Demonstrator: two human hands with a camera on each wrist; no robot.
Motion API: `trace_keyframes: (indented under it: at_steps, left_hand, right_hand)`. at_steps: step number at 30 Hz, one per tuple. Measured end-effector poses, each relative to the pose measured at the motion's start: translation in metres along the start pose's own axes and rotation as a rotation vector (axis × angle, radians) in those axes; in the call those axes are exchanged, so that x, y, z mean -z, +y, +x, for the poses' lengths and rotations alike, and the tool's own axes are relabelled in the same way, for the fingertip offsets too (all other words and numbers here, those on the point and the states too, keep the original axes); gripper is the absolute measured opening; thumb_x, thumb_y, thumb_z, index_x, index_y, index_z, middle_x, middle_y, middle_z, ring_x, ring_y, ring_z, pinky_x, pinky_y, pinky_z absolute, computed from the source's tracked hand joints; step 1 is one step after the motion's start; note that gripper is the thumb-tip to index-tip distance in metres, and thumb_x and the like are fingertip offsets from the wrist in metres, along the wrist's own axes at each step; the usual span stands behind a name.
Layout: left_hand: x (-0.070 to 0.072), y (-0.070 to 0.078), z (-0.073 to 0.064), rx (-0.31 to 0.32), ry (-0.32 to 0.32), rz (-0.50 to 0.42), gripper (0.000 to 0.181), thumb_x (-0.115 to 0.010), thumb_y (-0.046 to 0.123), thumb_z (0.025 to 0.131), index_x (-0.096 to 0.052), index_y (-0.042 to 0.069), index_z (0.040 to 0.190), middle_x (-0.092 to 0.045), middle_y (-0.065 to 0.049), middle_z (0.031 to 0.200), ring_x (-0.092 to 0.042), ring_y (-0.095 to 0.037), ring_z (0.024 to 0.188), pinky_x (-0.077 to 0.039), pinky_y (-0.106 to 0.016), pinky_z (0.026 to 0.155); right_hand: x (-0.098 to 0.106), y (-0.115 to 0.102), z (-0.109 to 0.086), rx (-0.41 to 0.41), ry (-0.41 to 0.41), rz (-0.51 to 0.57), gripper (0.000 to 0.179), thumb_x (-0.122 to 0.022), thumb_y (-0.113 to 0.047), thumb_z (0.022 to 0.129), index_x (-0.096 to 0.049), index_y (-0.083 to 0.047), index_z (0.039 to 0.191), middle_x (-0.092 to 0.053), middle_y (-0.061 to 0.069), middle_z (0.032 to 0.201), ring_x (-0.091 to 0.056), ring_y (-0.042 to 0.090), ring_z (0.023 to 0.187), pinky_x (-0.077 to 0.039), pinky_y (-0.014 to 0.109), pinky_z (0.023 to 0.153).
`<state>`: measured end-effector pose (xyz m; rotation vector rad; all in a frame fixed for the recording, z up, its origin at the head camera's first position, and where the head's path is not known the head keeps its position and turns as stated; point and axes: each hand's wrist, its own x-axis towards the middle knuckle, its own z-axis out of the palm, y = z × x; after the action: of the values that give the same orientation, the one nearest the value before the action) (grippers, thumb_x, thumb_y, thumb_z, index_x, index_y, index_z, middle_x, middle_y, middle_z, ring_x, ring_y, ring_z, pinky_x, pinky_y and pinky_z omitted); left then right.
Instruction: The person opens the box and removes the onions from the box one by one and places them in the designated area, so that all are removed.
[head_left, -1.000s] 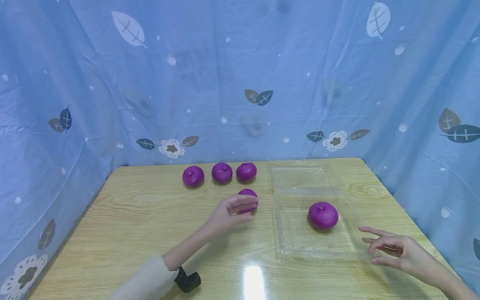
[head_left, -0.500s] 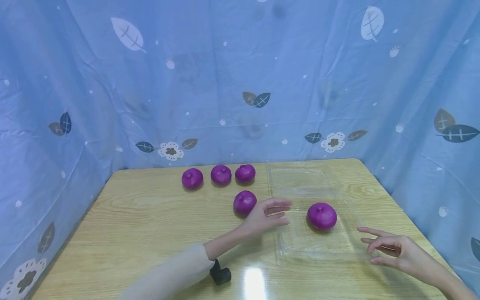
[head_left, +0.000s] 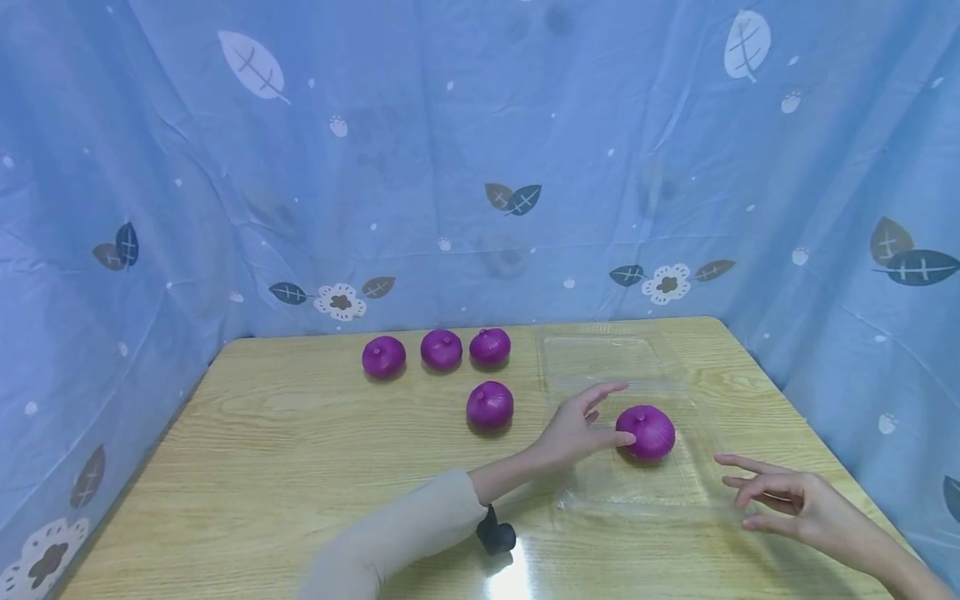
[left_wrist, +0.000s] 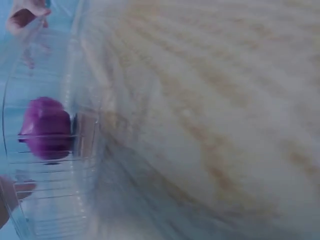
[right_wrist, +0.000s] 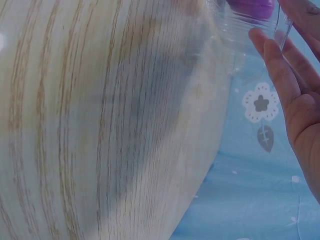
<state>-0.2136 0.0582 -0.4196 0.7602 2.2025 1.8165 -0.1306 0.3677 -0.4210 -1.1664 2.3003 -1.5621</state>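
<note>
A purple onion (head_left: 651,433) sits in the near half of a clear plastic clamshell box (head_left: 637,505), whose lid is folded back flat. My left hand (head_left: 576,432) reaches over the box's left side, thumb in front of the onion and fingers spread behind and left of it. Whether the thumb touches the onion I cannot tell. The left wrist view shows the onion (left_wrist: 46,129) through the ribbed plastic, fingertips (left_wrist: 20,190) below it. My right hand (head_left: 802,510) hovers at the box's right side, fingers loosely bent, holding nothing.
Left of the box another purple onion (head_left: 490,406) lies on the wooden table (head_left: 300,467). Three more onions stand in a row at the back, one of them (head_left: 441,350) in the middle. A blue leaf-patterned curtain (head_left: 420,167) surrounds the table.
My left hand has moved right, from the loose onion beside the box to the one inside it. That loose onion stays on the table. My right hand has hardly moved.
</note>
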Motion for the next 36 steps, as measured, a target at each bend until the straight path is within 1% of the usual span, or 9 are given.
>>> trace_keyframes:
  at_steps: [2,5,9,14,18,22,26,30,36]
  left_hand:
    - [-0.005,0.001,0.005,0.017,-0.037,0.123,0.074,-0.080,0.020,0.079,-0.044,0.024,0.143,-0.042,0.012,0.145,-0.037,-0.016,0.135,-0.036,-0.033,0.108]
    - [-0.012,-0.001,0.012,-0.006,-0.112,0.296,0.086,-0.082,0.026,0.077,-0.035,0.020,0.148,-0.034,0.006,0.152,-0.031,-0.017,0.139,-0.033,-0.034,0.110]
    - [-0.020,-0.005,0.016,-0.048,-0.218,0.402,0.089,-0.080,0.026,0.079,-0.028,0.015,0.151,-0.031,0.000,0.153,-0.030,-0.014,0.139,-0.031,-0.028,0.109]
    - [-0.023,-0.002,0.015,-0.094,-0.323,0.535,0.077,-0.077,0.028,0.082,-0.038,0.016,0.147,-0.043,-0.001,0.145,-0.038,-0.011,0.132,-0.034,-0.027,0.107]
    - [-0.025,-0.001,0.017,-0.177,-0.428,0.532,0.067,-0.077,0.024,0.082,-0.047,0.013,0.141,-0.051,-0.002,0.138,-0.042,-0.007,0.127,-0.034,-0.020,0.103]
    - [-0.029,-0.002,0.016,-0.212,-0.527,0.472,0.068,-0.076,0.019,0.083,-0.041,0.010,0.141,-0.050,-0.003,0.138,-0.043,-0.005,0.125,-0.036,-0.012,0.097]
    - [-0.034,-0.002,0.012,-0.166,-0.518,0.554,0.074,-0.076,0.028,0.083,-0.035,0.021,0.145,-0.047,0.001,0.135,-0.037,-0.002,0.119,-0.037,-0.009,0.089]
    - [-0.035,0.000,0.009,-0.141,-0.473,0.619,0.066,-0.076,0.034,0.083,-0.043,0.028,0.140,-0.050,0.003,0.126,-0.036,-0.001,0.111,-0.038,-0.007,0.080]
    - [-0.028,0.010,0.007,-0.078,-0.386,0.540,0.058,-0.079,0.034,0.078,-0.051,0.031,0.129,-0.052,0.008,0.111,-0.037,0.001,0.100,-0.041,-0.007,0.072]
  right_hand:
    - [0.000,0.001,0.000,0.000,-0.005,0.015,0.031,-0.063,0.021,0.077,-0.064,-0.001,0.100,-0.044,-0.007,0.145,-0.052,0.005,0.121,-0.044,0.011,0.092]
    - [-0.001,0.002,0.001,0.015,0.005,-0.011,0.034,-0.063,0.023,0.076,-0.065,-0.002,0.099,-0.045,-0.005,0.145,-0.053,0.005,0.121,-0.045,0.011,0.090]
    - [-0.003,0.002,0.001,0.009,0.012,-0.006,0.033,-0.063,0.022,0.076,-0.065,-0.001,0.099,-0.045,-0.006,0.145,-0.053,0.005,0.121,-0.047,0.012,0.090]
    - [-0.002,0.000,0.002,-0.004,0.006,0.010,0.031,-0.064,0.020,0.077,-0.065,0.000,0.100,-0.044,-0.007,0.146,-0.053,0.005,0.121,-0.046,0.013,0.090]
    - [0.000,0.000,0.001,-0.016,0.009,-0.003,0.030,-0.064,0.020,0.077,-0.065,0.000,0.100,-0.044,-0.008,0.145,-0.053,0.004,0.120,-0.047,0.013,0.090]
    - [0.000,0.000,0.000,-0.024,0.008,0.012,0.030,-0.064,0.020,0.077,-0.065,0.001,0.100,-0.044,-0.009,0.145,-0.053,0.004,0.120,-0.047,0.014,0.090]
    - [-0.001,-0.001,0.000,-0.023,0.012,0.008,0.030,-0.064,0.020,0.077,-0.065,0.001,0.100,-0.045,-0.008,0.145,-0.053,0.004,0.120,-0.047,0.013,0.090]
    - [-0.002,-0.003,0.001,-0.044,0.019,-0.016,0.026,-0.065,0.017,0.078,-0.065,0.001,0.098,-0.045,-0.011,0.144,-0.054,0.003,0.119,-0.047,0.013,0.090]
    - [-0.001,-0.005,0.002,-0.071,0.015,-0.025,0.023,-0.066,0.014,0.079,-0.065,0.000,0.098,-0.045,-0.014,0.143,-0.054,0.002,0.118,-0.047,0.012,0.089]
